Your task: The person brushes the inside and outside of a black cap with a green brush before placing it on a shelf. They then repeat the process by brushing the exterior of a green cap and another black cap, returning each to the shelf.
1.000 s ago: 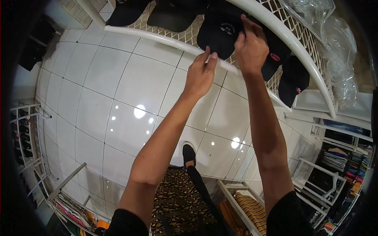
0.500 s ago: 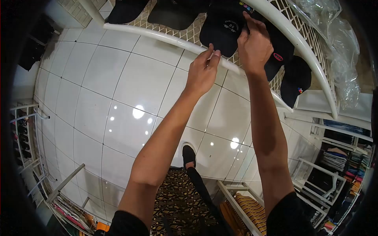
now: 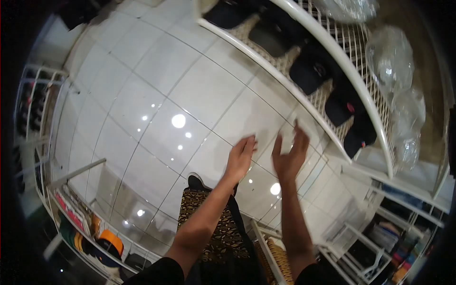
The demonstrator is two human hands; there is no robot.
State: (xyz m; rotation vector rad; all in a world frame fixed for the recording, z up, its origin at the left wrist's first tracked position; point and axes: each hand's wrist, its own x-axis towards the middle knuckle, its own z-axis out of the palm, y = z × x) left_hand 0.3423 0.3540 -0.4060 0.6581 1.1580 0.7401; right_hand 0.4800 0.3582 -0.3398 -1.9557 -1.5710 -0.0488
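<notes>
My left hand (image 3: 241, 159) hangs over the tiled floor, holding nothing, its fingers loosely stretched and a little blurred. To its right is my right hand (image 3: 290, 154), also empty, with thumb and fingers spread. Both are apart from the white mesh shelf (image 3: 266, 66) at the upper right. Along that shelf lies a row of dark caps. Among them are a black cap with a grey emblem (image 3: 308, 71), a black cap with a red patch (image 3: 338, 105) and a black cap with a small coloured mark (image 3: 359, 137).
Clear plastic bags (image 3: 392, 59) lie on the upper level of the shelf. At the lower left stands a rack with an orange cap (image 3: 112, 241). A garment rack (image 3: 260, 244) is close by my legs, and folded clothes (image 3: 384, 235) sit on shelving at the lower right.
Both hands have come away from the black cap with the grey emblem and moved down over the floor. The camera view has shifted, so the shelf appears farther right.
</notes>
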